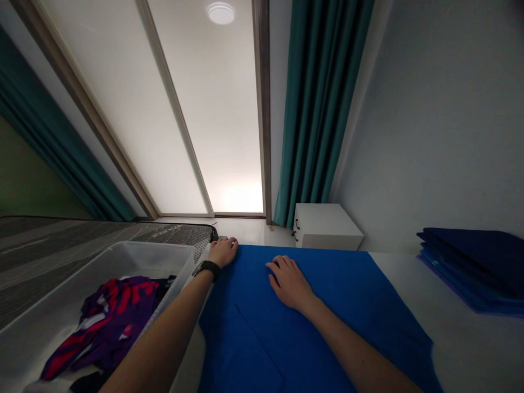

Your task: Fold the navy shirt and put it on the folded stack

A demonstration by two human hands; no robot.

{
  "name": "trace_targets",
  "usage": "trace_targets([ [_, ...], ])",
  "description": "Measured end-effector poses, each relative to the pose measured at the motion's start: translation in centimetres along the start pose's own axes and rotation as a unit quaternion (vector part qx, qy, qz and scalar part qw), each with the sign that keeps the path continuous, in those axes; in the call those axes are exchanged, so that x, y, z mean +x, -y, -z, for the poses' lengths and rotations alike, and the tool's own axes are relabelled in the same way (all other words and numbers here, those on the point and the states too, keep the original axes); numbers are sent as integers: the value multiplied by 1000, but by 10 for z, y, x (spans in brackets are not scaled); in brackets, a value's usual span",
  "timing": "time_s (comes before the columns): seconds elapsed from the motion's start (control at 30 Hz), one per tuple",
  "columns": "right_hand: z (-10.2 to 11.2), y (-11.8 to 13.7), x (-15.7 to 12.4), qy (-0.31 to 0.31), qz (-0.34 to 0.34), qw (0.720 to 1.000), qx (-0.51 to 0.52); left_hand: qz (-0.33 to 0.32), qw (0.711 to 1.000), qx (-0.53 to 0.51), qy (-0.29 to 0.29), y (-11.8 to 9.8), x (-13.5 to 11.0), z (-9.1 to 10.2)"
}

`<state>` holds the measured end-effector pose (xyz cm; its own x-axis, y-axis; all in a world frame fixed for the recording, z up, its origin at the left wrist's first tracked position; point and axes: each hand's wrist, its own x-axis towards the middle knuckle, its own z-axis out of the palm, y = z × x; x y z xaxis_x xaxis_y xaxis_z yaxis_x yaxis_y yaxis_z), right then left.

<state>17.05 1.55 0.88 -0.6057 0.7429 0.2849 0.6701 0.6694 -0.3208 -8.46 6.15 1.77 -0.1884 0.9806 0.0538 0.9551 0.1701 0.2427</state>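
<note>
A bright blue garment (319,322) lies spread flat on a white table (462,338) in front of me. My left hand (223,251), with a black watch on its wrist, rests at the garment's far left corner, fingers curled over the edge. My right hand (289,281) lies palm down on the blue cloth near its far edge, fingers stretched out flat. Neither hand lifts the cloth.
A clear plastic bin (53,311) at the left holds purple and red clothes (110,316). A stack of folded dark blue garments (475,267) sits at the right. Beyond the table stand a small white cabinet (327,226), teal curtains (319,109) and a frosted sliding door.
</note>
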Motion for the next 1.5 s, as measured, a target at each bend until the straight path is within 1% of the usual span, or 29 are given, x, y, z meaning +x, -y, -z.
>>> trace_targets([
  [0.1,-1,0,0,-3,2,1000,2,9,999,-24,35,3,13,4],
  [0.2,-2,-1,0,-3,-2,1000,5,18,997,-49,51,3,20,6],
  [0.37,-1,0,0,-7,2,1000,11,22,996,-63,63,2,20,6],
  [0.53,0,-1,-1,-4,1,1000,13,25,994,-89,59,4,17,7],
  [0.6,0,-1,0,-1,-1,1000,15,29,991,-121,49,4,16,8],
  [0.7,0,-2,0,5,-8,1000,20,21,982,-185,18,-1,14,10],
  [0.83,0,-2,0,6,-6,1000,15,2,967,-252,-44,-14,0,11],
  [0.97,0,-2,0,1,0,1000,12,-4,955,-280,-94,-25,-27,15],
  [1.0,0,-2,0,0,1,1000,10,-13,953,-285,-104,-26,-35,15],
  [1.07,0,-2,0,-1,2,1000,8,-51,948,-291,-116,-24,-51,16],
  [1.13,-1,-2,1,0,3,1000,8,-107,951,-272,-101,-19,-65,14],
  [1.23,-2,-3,1,3,0,1000,7,-175,959,-216,-52,-10,-80,6],
  [1.3,-2,-3,1,5,-3,1000,8,-189,963,-189,-43,-7,-85,1],
  [1.37,-3,-3,1,4,-5,1000,7,-193,966,-168,-46,-6,-88,-4],
  [1.5,-4,-3,-1,2,0,1000,2,-207,968,-134,-50,-8,-90,-5],
])
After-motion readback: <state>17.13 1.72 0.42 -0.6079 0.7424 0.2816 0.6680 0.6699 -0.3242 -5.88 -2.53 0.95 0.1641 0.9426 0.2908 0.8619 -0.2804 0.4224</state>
